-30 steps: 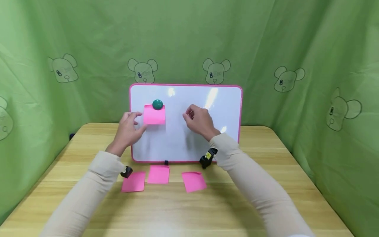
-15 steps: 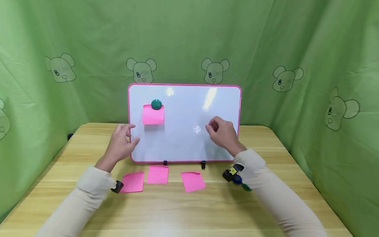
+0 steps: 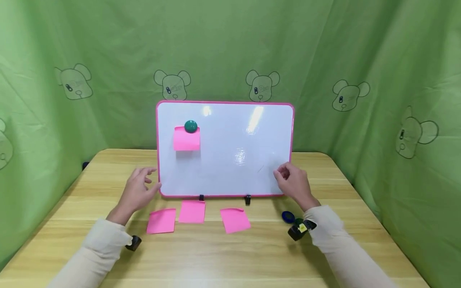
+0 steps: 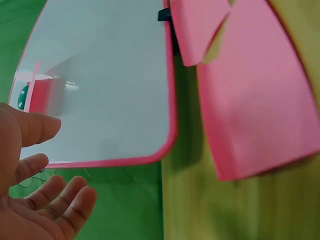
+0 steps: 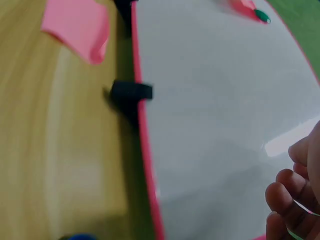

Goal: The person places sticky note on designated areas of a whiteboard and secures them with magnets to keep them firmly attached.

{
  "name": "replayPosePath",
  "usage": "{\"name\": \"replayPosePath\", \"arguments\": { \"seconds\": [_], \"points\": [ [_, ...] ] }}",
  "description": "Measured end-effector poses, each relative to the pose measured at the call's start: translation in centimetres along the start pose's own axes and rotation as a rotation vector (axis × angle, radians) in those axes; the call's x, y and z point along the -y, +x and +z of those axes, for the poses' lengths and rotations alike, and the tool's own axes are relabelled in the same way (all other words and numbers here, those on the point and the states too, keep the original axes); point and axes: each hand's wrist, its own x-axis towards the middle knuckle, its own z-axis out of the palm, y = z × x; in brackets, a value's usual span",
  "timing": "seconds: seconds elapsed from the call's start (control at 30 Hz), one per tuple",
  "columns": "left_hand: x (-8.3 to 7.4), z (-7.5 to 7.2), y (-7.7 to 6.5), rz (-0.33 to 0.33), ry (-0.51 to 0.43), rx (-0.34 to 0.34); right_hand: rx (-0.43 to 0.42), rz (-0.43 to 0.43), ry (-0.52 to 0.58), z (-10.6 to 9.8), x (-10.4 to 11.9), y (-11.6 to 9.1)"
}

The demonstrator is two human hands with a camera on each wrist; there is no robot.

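A pink sticky note hangs on the white magnetic board, with a round green magnet over its top edge. Beside the board's lower left edge is my left hand, fingers spread and thumb apart, holding nothing. My right hand is in front of the board's lower right corner, its fingers loosely bent with nothing visible in them. Below that wrist a blue magnet lies on the table, and a dark green magnet next to it is partly hidden by the wrist camera.
Three more pink sticky notes lie on the wooden table before the board: a left note, a middle note and a right note. Black feet support the board. A green curtain surrounds the table.
Both hands have drawn away from the board's middle and lowered, the left hand to the left and the right hand to the right. The note and green magnet stay on the board.
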Motion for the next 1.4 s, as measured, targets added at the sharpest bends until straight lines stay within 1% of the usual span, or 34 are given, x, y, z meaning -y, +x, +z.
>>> {"name": "replayPosePath", "arguments": {
  "seconds": [0.17,0.3,0.47,0.63,0.73,0.8,0.87,0.97,1.1,1.27,1.4],
  "points": [
    [1.1,-0.1,-0.9,-0.044,0.002,0.081,0.042,0.07,-0.019,-0.1,-2.6,-1.5],
    [1.7,0.0,-1.4,-0.077,0.008,0.154,0.109,0.098,-0.046,-0.3,-4.1,-2.5],
    [2.2,0.3,-1.8,-0.113,-0.005,0.227,0.226,0.09,-0.048,-0.4,-5.1,-3.5],
    [2.2,0.7,-2.1,-0.141,-0.016,0.271,0.305,0.055,-0.044,-0.2,-5.7,-4.3],
    [2.4,1.1,-2.4,-0.123,-0.004,0.28,0.337,0.014,-0.039,-0.2,-5.7,-4.7],
    [2.5,1.4,-2.6,-0.103,0.009,0.279,0.361,0.002,-0.038,-0.3,-5.6,-5.0],
    [2.7,1.7,-2.7,-0.08,0.021,0.281,0.386,0.005,-0.041,-0.4,-5.6,-5.2],
    [2.7,2.1,-2.9,-0.065,0.032,0.299,0.429,0.02,-0.044,-0.5,-5.5,-5.4],
    [2.7,2.6,-3.1,-0.062,0.048,0.334,0.476,0.034,-0.047,-0.4,-5.6,-5.6],
    [2.4,2.6,-3.3,-0.066,0.072,0.356,0.521,0.026,-0.034,-0.3,-5.5,-5.8],
    [2.3,2.6,-3.4,-0.042,0.072,0.373,0.547,0.028,-0.04,-0.3,-5.5,-5.8]
  ]
}}
